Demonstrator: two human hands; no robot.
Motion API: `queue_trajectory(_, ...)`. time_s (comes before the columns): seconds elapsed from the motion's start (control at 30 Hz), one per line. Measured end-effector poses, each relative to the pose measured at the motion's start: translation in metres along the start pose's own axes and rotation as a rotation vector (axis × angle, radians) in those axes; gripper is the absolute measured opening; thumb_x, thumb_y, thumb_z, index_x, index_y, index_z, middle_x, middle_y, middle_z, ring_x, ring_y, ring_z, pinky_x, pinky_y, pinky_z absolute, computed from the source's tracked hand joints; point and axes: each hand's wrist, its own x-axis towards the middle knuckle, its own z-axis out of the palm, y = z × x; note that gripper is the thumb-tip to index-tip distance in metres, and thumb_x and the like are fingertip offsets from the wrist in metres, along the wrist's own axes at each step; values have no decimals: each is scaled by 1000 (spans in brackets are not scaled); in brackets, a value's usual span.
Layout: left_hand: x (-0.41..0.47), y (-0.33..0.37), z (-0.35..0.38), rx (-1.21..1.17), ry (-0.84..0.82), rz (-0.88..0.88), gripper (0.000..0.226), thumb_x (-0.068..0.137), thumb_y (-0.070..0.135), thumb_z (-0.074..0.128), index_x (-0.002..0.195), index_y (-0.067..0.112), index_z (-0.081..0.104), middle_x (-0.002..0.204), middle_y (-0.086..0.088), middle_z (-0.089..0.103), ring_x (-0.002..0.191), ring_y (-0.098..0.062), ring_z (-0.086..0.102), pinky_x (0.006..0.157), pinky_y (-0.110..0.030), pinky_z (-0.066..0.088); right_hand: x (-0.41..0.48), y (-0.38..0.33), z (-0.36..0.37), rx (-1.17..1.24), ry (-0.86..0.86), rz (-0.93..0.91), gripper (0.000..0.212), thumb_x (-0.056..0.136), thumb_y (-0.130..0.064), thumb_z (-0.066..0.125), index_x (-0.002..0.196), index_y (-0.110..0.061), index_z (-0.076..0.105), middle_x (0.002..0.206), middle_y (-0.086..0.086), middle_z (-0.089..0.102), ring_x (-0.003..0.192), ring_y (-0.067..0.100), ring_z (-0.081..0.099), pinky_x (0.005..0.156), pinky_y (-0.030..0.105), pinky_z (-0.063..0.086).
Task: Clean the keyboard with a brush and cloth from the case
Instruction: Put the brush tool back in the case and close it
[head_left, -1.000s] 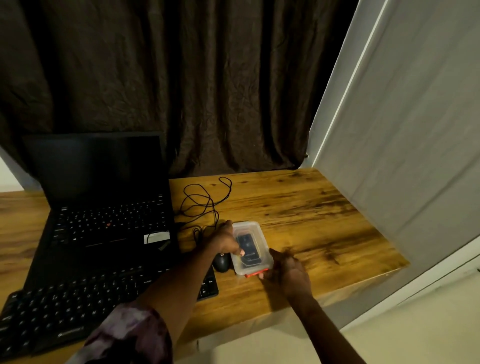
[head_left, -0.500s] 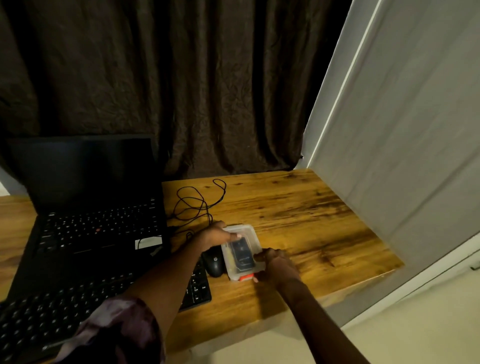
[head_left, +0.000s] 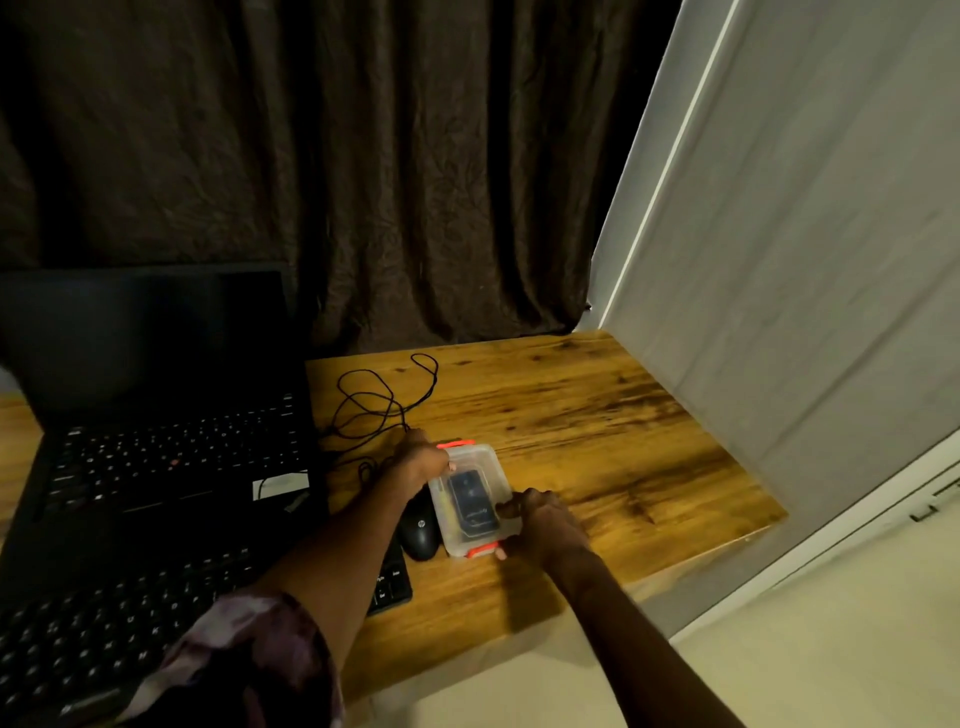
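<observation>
Plastic, clear, with orange clips: the case (head_left: 483, 462) sits shut on the wooden desk (head_left: 597, 426), held at both ends.

Left hand (head_left: 421, 462): fingers curled over the far left corner of the case, next to the far clip (head_left: 454, 444). Judged to be a steadying hold, so the box does not slide.

Right hand (head_left: 540, 525): thumb lies on the lid's right edge and fingers are tucked low beside the near clip (head_left: 480, 551). It is closed on the case. Whether a fingertip is under the clip, I cannot tell. Likely purpose: to pop that clip.

Contents: a dark flat item (head_left: 470, 499) shows through the lid. Brush and cloth cannot be made out.

Surroundings: a black mouse (head_left: 420, 531) lies just beside the case on its left, touching or nearly so. Its cable (head_left: 384, 400) loops loosely behind.

The keyboard (head_left: 156, 623) to be cleaned lies at the near left, in front of an open laptop (head_left: 171, 457), partly under the left forearm.

Task stage, as judged: opening the case; no cleaning begun. Risk: the mouse crowds the left side.
</observation>
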Motion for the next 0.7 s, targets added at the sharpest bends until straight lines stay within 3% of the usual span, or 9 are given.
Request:
queue_trajectory(0.1,-5,-2,1,-64,6,34,52,75,-2,80,122,5,60,120,-15,63,110,-29,61,87,-36,54,2,-1,-1,9,10,-2,62,79,-33,78,134,-23,50,139,8,46,128,24,47,106,31,39)
queue_trajectory(0.2,-7,-3,0,-87,18,92,49,73,-7,81,118,5,66,116,-12,68,101,-23,64,81,-30,55,2,0,-1,15,18,-7,61,77,-31,80,131,-25,54,138,6,47,128,22,46,105,29,39)
queue_trajectory(0.43,-19,-4,-6,123,113,256,45,71,10,88,114,14,75,114,-2,73,101,-18,67,75,-22,48,4,-1,-2,6,7,1,63,74,-32,83,129,-25,54,138,7,47,128,23,47,106,29,38)
queue_trajectory(0.57,-33,2,-8,315,173,284,39,79,22,83,116,24,73,117,-1,72,103,-21,66,84,-32,56,3,-2,-3,4,-3,9,69,71,-35,85,132,-27,53,139,6,47,129,22,46,105,28,38)
queue_trajectory(0.7,-53,3,-4,558,228,415,43,94,26,65,136,23,57,138,-1,55,123,-24,53,96,-39,48,-2,-2,-4,-6,-36,0,74,69,-42,85,134,-31,52,140,3,48,129,21,47,104,28,39)
